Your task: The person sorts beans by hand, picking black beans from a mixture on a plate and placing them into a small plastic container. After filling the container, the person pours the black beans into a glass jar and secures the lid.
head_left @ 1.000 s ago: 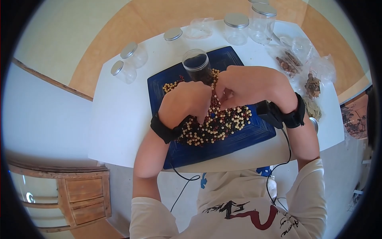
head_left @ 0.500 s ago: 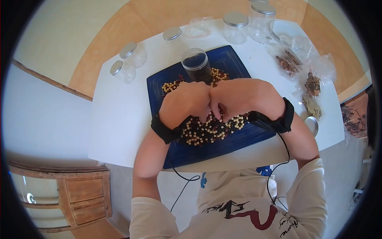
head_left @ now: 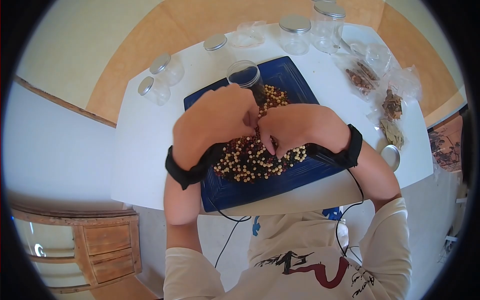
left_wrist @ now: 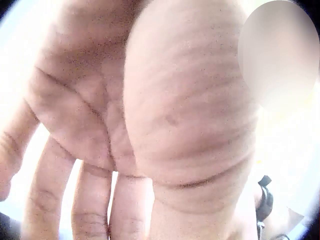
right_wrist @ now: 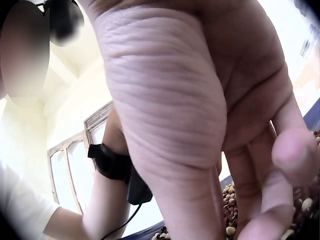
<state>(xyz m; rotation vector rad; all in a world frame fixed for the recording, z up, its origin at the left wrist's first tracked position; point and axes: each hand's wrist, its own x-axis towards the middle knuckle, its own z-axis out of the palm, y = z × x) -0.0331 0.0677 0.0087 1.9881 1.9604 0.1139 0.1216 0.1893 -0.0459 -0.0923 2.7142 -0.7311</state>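
A blue square tray [head_left: 295, 80] carries a heap of mixed beans [head_left: 250, 162] in black, cream and dark red. At its far side stands an unlidded clear jar [head_left: 245, 75] with dark contents. My left hand [head_left: 215, 112] is raised just in front of the jar, overlapping its lower part, its fingertips hidden in the left wrist view. Low over the beans, my right hand [head_left: 300, 125] points its thumb and fingers down at them. Loosely bent fingers [right_wrist: 295, 155] show close above beans in the right wrist view. I cannot tell whether either hand pinches a bean.
Lidded clear jars [head_left: 295, 37] stand along the white table's [head_left: 145, 170] back and left. Plastic bags [head_left: 360, 77] of dried brown pieces and leaves [head_left: 392, 132] lie at the right, near a round metal lid [head_left: 390, 157]. Cables run from both wrist straps.
My left hand has risen from the beans and moved left and away from me, towards the jar. My right hand has come from beside the jar down over the beans.
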